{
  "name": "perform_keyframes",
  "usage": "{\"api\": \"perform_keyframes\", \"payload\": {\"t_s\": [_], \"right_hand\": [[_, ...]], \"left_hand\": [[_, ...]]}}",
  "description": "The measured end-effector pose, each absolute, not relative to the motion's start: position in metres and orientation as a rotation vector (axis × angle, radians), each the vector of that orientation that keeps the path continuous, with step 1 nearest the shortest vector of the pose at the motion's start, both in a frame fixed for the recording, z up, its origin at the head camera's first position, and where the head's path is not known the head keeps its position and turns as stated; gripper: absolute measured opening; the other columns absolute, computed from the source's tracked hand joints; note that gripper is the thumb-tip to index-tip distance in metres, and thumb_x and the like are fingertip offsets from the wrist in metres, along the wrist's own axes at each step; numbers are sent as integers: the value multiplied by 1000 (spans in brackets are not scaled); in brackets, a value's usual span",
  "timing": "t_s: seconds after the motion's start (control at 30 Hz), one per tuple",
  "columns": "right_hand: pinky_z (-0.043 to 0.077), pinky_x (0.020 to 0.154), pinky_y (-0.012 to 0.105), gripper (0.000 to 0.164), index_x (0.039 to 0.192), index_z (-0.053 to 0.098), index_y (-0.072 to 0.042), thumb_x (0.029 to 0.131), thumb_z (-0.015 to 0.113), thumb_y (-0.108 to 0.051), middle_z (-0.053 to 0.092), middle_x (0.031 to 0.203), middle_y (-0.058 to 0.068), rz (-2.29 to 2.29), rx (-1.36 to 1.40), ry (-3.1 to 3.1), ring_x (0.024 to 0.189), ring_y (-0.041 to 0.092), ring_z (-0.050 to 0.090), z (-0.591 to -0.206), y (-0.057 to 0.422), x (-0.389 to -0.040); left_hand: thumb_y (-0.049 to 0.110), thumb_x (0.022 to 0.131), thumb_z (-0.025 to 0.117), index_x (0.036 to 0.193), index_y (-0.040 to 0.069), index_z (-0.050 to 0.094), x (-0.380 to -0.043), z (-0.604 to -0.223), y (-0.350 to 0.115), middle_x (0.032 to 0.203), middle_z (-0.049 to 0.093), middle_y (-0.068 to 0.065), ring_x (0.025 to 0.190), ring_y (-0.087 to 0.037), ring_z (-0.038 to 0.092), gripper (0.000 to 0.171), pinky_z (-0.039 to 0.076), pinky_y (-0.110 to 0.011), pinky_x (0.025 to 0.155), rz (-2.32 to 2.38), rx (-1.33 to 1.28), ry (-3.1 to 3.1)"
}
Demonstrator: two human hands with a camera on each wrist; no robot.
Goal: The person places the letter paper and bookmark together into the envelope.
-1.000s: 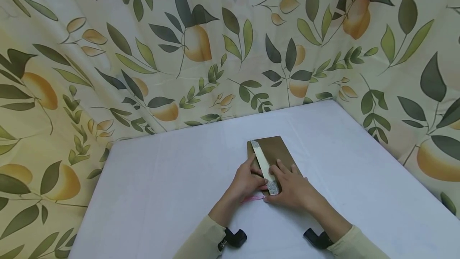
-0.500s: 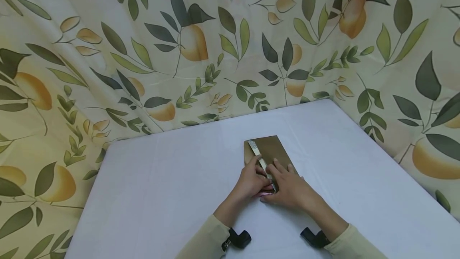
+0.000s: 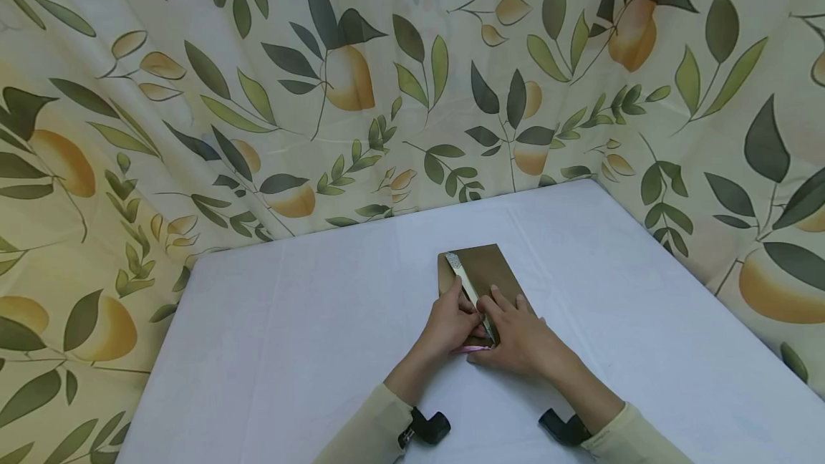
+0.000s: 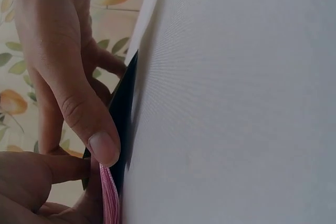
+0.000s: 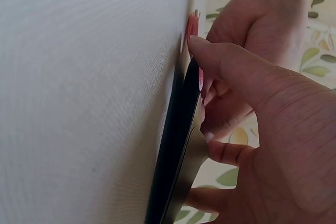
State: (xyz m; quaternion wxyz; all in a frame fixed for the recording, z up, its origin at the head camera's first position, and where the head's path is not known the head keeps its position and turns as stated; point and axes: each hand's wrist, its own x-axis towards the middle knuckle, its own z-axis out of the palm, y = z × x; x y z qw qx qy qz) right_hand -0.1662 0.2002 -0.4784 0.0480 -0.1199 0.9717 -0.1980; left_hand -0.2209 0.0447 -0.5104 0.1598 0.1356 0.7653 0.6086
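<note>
A flat brown notebook-like thing [image 3: 486,267] with a dark underside lies on the table. Along its left part runs a narrow pale strip [image 3: 461,269] with a glittery silver end, seen nearly edge-on. My left hand [image 3: 445,324] pinches at the strip's lower part, its thumb over pink threads [image 4: 109,195] in the left wrist view. My right hand [image 3: 522,331] grips the brown thing's near right corner, fingertips on top and thumb at the near edge. In the right wrist view that thumb touches the pink thread bundle [image 5: 193,24]. The strip's lower end is partly hidden by fingers.
A white cloth covers the table [image 3: 309,321]. Behind it and at both sides hangs a curtain [image 3: 412,92] printed with fruit and leaves. Black wrist cameras sit below the left sleeve [image 3: 374,424] and the right sleeve [image 3: 634,435].
The strip has turned from showing its broad face to a narrow edge. My left hand has shifted slightly right, and the pink threads with it. My right hand keeps its place on the brown thing.
</note>
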Motion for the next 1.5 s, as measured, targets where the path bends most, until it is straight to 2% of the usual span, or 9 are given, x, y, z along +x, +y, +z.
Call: {"api": "perform_keyframes", "payload": {"t_s": [0.07, 0.3, 0.43, 0.6, 0.9, 1.03, 1.27, 1.5], "right_hand": [[42, 75, 84, 68, 124, 55, -23, 78, 83, -63, 36, 159, 28, -605, -368, 2967, 130, 64, 40, -479, 200, -166], [41, 77, 85, 70, 126, 54, -21, 77, 84, -61, 35, 160, 27, -599, -357, 2959, 132, 66, 37, -479, 199, -165], [39, 79, 86, 76, 133, 54, -20, 77, 84, -61, 34, 160, 27, -596, -347, 2954, 133, 69, 33, -478, 200, -165], [37, 80, 87, 84, 143, 51, -19, 78, 83, -62, 32, 161, 27, -594, -344, 2949, 134, 70, 29, -478, 200, -165], [38, 80, 86, 88, 146, 49, -19, 79, 81, -64, 32, 161, 27, -580, -347, 2952, 135, 68, 30, -476, 200, -164], [38, 80, 86, 88, 147, 49, -19, 79, 81, -65, 31, 162, 27, -583, -345, 2952, 136, 68, 29, -476, 200, -164], [38, 80, 86, 87, 149, 48, -19, 81, 79, -64, 32, 161, 27, -591, -345, 2952, 135, 69, 28, -475, 199, -163], [38, 81, 86, 87, 152, 48, -19, 84, 74, -67, 32, 161, 27, -597, -347, 2957, 136, 68, 29, -474, 199, -162]], "left_hand": [[-8, 96, 66, 161, -7, 12, -221, -510, 44, 88, 68, -4, 62, -19, 72, 85, 59, -28, 59, 1728, 401, 2170], [-8, 95, 68, 164, 2, 17, -226, -512, 45, 88, 70, -1, 59, -18, 70, 86, 59, -30, 59, 1737, 326, 2095], [-9, 94, 68, 164, 4, 20, -228, -512, 48, 88, 71, -1, 60, -17, 70, 86, 59, -29, 59, 1745, 298, 2081], [-10, 94, 68, 164, 4, 21, -229, -513, 50, 90, 71, -1, 63, -18, 71, 86, 59, -29, 62, 1743, 272, 2081], [-10, 90, 71, 162, 1, 27, -229, -510, 53, 96, 67, 1, 63, -18, 72, 85, 59, -28, 64, 1750, 243, 2111], [-11, 88, 72, 161, 0, 29, -230, -510, 53, 98, 63, -1, 64, -18, 72, 85, 59, -28, 63, 1755, 240, 2108], [-11, 87, 70, 157, -8, 32, -230, -508, 53, 97, 64, -2, 66, -20, 73, 79, 60, -28, 65, 1733, 270, 2122], [-10, 88, 69, 157, -9, 30, -231, -506, 51, 97, 64, -3, 70, -22, 74, 79, 60, -29, 68, 1749, 306, 2062]]}}
